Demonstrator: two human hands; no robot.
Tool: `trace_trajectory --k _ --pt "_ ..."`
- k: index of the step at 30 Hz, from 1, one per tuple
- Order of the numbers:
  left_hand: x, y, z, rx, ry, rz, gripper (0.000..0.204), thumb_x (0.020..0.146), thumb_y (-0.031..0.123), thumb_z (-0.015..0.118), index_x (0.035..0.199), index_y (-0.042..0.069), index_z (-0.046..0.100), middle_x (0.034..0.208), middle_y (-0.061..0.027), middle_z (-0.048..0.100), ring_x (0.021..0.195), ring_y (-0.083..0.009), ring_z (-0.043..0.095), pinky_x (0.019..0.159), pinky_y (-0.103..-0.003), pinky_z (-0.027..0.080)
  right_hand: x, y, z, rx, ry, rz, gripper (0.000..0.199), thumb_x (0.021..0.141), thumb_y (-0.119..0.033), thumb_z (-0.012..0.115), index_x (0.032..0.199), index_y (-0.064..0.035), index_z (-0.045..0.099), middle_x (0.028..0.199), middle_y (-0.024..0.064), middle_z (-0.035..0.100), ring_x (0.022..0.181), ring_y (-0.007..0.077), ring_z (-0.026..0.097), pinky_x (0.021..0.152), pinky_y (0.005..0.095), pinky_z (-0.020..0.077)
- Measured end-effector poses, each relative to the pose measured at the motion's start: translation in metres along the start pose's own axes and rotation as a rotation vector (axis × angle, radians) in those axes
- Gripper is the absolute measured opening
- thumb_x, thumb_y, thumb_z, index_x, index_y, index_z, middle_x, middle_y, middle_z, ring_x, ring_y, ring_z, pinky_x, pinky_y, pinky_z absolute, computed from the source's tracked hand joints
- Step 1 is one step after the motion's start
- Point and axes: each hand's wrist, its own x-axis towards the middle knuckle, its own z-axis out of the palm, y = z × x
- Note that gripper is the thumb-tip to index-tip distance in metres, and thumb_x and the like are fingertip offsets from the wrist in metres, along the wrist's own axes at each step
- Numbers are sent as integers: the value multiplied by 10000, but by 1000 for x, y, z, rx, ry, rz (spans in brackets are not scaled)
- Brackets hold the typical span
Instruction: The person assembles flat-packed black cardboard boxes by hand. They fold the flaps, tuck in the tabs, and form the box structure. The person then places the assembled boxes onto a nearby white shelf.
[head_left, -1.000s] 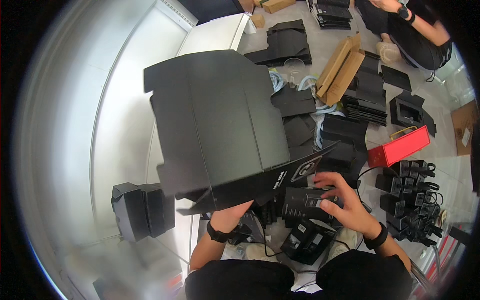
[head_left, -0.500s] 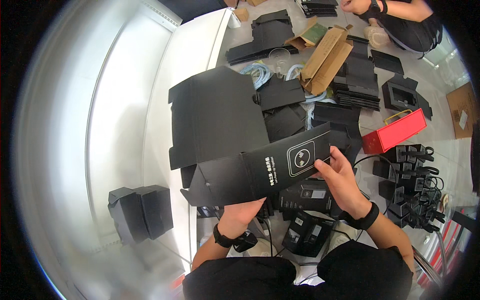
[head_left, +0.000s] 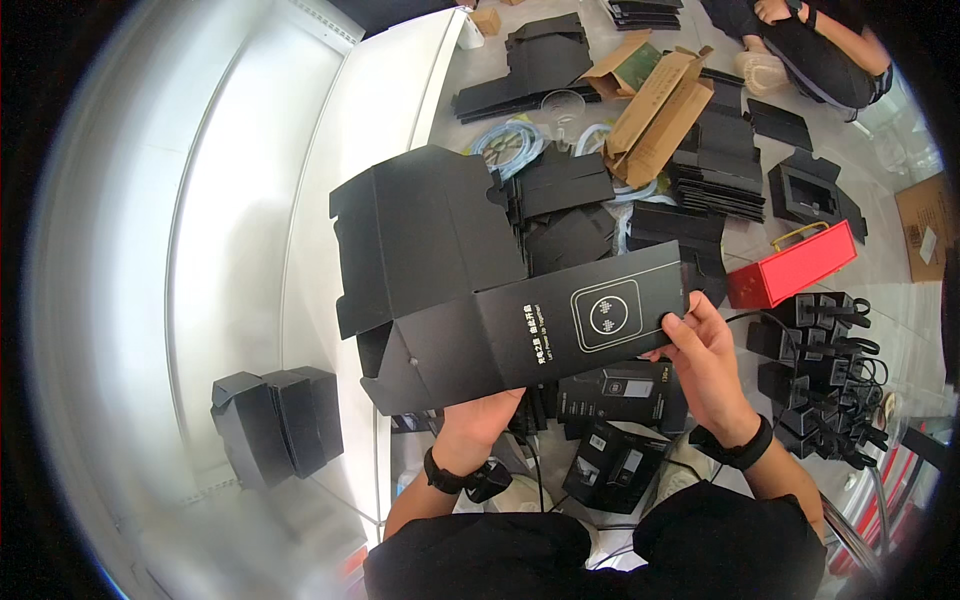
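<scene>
A large black cardboard box blank (head_left: 440,350), partly folded and creased, is held up in front of me. Its near panel bears a white line drawing of a rounded square with a circle inside. My right hand (head_left: 705,350) pinches that panel's right end, the thumb on top. From below, my left hand (head_left: 483,418) holds the blank at its near edge; the fingers are hidden beneath it. Under the panel lie a printed black box (head_left: 615,392) and, nearer me, another black box (head_left: 617,466) with pictures on it.
Left of me, folded black boxes (head_left: 277,425) stand by a white shelf unit (head_left: 375,120). Beyond lie blue coiled tubes (head_left: 508,147), an open brown carton (head_left: 655,120) and stacked black blanks (head_left: 715,170). At right are a red box (head_left: 795,265) and several black devices (head_left: 825,370). Another person (head_left: 815,45) crouches at far right.
The blank's printed panel and my right hand have shifted slightly right. The blank's far panel has tilted, its top edge now lower. The other person's arm has moved.
</scene>
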Motion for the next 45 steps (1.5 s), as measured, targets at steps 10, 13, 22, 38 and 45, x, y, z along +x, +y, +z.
trace_trajectory --k 10,13,22,38,45 --pt "5 8 -11 -1322 -120 -27 524 1129 383 457 1549 72 495 1604 -102 515 1479 -293 487 1229 -519 408 -9 1 -2 34 -5 85 93 1047 -99 676 1042 -91 584 1111 37 732 981 107 681 873 302 552" --pt "8 20 -12 -1334 -44 -67 523 1120 398 468 1521 68 528 1583 -101 543 1462 -296 509 1212 -521 428 -11 4 3 9 25 49 108 1023 -80 697 1050 -77 593 1139 42 736 1031 113 678 960 303 530" --pt "6 17 -16 -107 156 95 510 1082 301 618 1540 91 536 1544 -111 588 1428 -319 546 1198 -488 441 -8 14 -5 -38 -42 34 253 997 18 681 1205 -55 559 1204 70 725 1111 129 667 1023 313 507" --pt "6 11 -53 -1293 -176 223 306 1079 427 537 1130 129 582 1040 -65 605 946 -241 532 962 -392 461 12 3 -26 -60 39 -51 213 1099 -91 609 1308 -80 569 1272 35 691 1148 122 639 990 309 506" --pt "-4 24 -75 -1060 -325 138 758 1092 662 424 1494 27 526 1400 -205 607 1242 -309 613 1068 -428 519 13 -27 -43 -75 143 -251 242 1127 -166 586 1363 -118 558 1326 10 647 1205 134 607 1038 356 487"
